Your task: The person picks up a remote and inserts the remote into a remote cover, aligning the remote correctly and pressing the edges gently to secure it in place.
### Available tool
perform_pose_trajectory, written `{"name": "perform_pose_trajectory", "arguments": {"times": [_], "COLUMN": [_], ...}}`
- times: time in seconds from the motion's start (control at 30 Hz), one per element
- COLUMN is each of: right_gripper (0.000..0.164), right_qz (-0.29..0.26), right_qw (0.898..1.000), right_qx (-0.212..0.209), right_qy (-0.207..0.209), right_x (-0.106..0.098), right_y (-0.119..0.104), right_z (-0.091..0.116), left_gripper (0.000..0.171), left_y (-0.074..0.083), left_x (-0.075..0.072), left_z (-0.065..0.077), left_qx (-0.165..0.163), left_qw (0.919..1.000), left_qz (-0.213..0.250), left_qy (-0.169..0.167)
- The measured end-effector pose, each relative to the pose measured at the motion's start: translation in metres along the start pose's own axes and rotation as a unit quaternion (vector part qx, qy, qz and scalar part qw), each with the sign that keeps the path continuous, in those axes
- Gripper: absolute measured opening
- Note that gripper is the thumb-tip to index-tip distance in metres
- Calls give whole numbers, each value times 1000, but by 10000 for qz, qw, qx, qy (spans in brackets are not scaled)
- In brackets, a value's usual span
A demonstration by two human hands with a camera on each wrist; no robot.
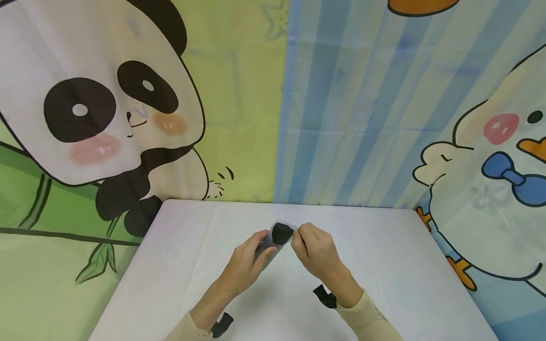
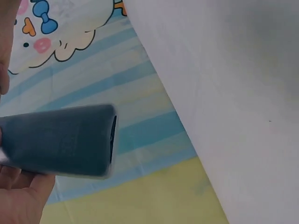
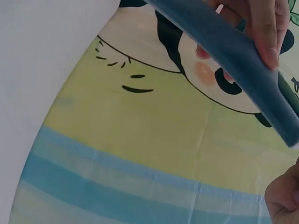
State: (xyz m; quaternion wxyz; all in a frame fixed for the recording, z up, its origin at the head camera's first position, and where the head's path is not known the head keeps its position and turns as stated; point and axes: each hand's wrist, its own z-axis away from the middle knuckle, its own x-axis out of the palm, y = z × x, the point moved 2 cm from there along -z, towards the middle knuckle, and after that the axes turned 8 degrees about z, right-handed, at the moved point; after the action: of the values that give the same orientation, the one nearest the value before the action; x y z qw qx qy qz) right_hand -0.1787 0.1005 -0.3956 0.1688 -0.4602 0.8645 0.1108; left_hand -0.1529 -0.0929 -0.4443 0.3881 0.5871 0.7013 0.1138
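A slim blue-grey case [image 1: 265, 246] with rounded corners is held up over the white table, tilted, a black patch [image 1: 281, 234] showing at its upper end. My left hand [image 1: 244, 263] grips it along its sides, thumb on one side and fingers on the other. At that upper end my right hand [image 1: 316, 250] pinches the edge with curled fingers. The left wrist view shows the broad face of the case [image 2: 58, 142] and a dark slit along one short end. In the right wrist view, the right hand [image 3: 284, 196] is close below the other end, partly cut off by the frame.
The white table [image 1: 204, 255] spreads beneath both hands. Behind it hangs a cloth backdrop [image 1: 239, 118] with a cartoon panda and a white bird. Black straps [image 1: 326, 297] sit at both wrists beside the light sleeves [image 1: 368, 317].
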Motion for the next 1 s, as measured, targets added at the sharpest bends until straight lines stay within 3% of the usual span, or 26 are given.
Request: {"name": "perform_pose_trajectory", "arguments": {"times": [0.27,0.33,0.43,0.5,0.6,0.67,0.73,0.8,0.87,0.93,1.0], "right_gripper": [28,27,26,23,16,13,14,12,5,7,10], "right_qz": [-148,-318,-1139,-1880,-2755,-3138,-3389,-3575,-3739,-3864,-4052], "right_qw": [9997,9995,9918,9750,9376,9134,8970,8874,8781,8699,8556], "right_qx": [-90,-13,474,1036,1946,2344,2476,2449,2478,2541,2668], "right_qy": [167,32,-348,-582,-851,-1105,-1383,-1572,-1664,-1714,-1805], "right_x": [6,6,7,8,11,12,11,9,7,8,11], "right_y": [-12,-8,-1,5,9,9,7,5,5,7,11], "right_z": [-9,-10,-10,-6,0,2,0,-4,-5,-1,6], "left_gripper": [38,38,38,38,36,36,36,35,33,29,27], "left_y": [9,11,13,13,12,11,10,8,7,7,8], "left_x": [2,2,2,3,5,7,9,9,5,-1,-10], "left_z": [-7,-10,-12,-11,-7,-5,-5,-5,-7,-11,-17], "left_qx": [225,130,-224,-610,-1138,-1401,-1507,-1521,-1446,-1232,-896], "left_qw": [9991,9983,9935,9868,9730,9645,9598,9620,9703,9820,9912], "left_qz": [263,517,1074,1458,1973,2214,2358,2265,1935,1410,873], "left_qy": [249,256,293,345,367,313,204,97,107,256,422]}}
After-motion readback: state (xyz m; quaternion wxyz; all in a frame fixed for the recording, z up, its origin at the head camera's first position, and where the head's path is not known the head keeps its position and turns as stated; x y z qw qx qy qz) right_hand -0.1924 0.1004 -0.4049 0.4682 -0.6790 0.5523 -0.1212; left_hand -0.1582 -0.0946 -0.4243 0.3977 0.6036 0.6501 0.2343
